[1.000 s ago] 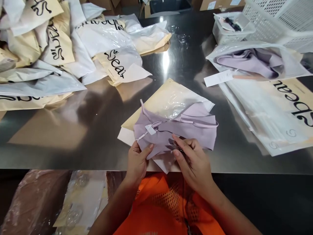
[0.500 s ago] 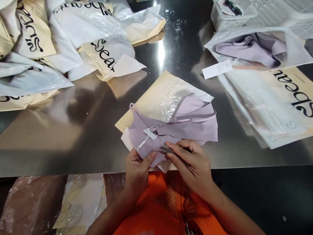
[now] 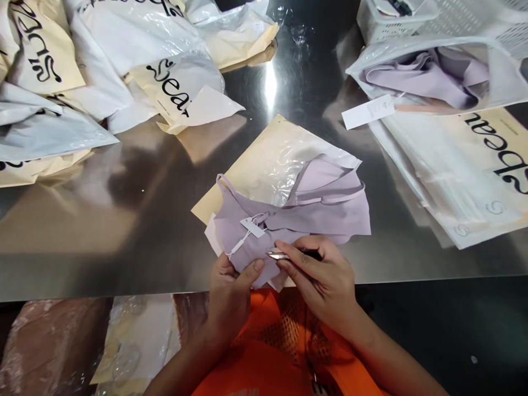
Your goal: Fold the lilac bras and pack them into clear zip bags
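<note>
A lilac bra (image 3: 325,219) with thin straps lies spread at the table's front edge, partly over a cream and clear plastic bag (image 3: 264,159). My left hand (image 3: 231,283) pinches its lower left edge between thumb and fingers. On the fabric lies a small white tag (image 3: 252,226) with a white loop cord. My right hand (image 3: 324,275) grips thread snips (image 3: 279,255), their silver tips pointing left just above the cloth. The dark handle is mostly hidden by my fingers.
Several packed plastic bags (image 3: 173,88) are heaped at the upper left. To the right, an opened bag (image 3: 505,71) holds another lilac garment (image 3: 429,80), on top of flat bags (image 3: 437,187). White plastic baskets (image 3: 396,27) stand at the upper right of the metal table (image 3: 157,242).
The snips have turned slightly, and their tips now lie a little further left. My left hand keeps its pinch on the bra. The view has shifted slightly.
</note>
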Demonstrator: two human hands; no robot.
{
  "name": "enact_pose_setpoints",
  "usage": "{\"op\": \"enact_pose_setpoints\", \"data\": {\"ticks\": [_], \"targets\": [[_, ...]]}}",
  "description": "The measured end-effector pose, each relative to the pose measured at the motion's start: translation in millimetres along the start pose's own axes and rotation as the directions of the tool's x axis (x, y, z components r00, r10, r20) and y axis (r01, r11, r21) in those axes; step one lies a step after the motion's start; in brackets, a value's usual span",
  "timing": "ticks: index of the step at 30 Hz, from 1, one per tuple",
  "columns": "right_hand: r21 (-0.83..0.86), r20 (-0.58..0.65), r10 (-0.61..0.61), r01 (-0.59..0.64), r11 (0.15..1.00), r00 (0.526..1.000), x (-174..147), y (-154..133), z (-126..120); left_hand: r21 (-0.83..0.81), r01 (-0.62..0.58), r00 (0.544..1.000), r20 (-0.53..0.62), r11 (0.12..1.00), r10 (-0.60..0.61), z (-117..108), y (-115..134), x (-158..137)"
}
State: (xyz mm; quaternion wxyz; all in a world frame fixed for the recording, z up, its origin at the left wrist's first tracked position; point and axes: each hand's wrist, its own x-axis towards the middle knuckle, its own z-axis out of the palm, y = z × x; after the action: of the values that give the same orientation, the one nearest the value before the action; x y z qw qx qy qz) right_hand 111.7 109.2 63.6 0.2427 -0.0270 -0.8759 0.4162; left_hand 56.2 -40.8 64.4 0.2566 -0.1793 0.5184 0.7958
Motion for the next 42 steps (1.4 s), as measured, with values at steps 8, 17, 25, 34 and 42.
{"op": "enact_pose_setpoints", "data": {"ticks": [8,17,25,34,42], "targets": [[0.033,0.006,0.022,-0.023,0.999,1.0,1,-2,0,-0.022,0.02,1.0,0.02,1.0,-0.02,2,0,0],[0.051,0.02,0.067,-0.068,0.996,0.998,2,-3,0,-0.027,0.026,0.999,0.038,0.999,-0.025,2,0,0],[0.049,-0.031,0.034,-0.033,0.998,0.999,0,-3,2,-0.027,0.038,0.999,0.036,0.999,-0.037,3,1,-1],[0.123,-0.17,0.196,-0.177,0.977,0.966,1,-2,-3,-0.019,0.04,0.999,0.018,0.999,-0.039,3,-1,-3],[0.082,-0.067,0.054,-0.048,0.995,0.996,-3,-5,-7,-0.001,0.021,0.996,0.083,1.0,-0.021,3,0,-3]]}}
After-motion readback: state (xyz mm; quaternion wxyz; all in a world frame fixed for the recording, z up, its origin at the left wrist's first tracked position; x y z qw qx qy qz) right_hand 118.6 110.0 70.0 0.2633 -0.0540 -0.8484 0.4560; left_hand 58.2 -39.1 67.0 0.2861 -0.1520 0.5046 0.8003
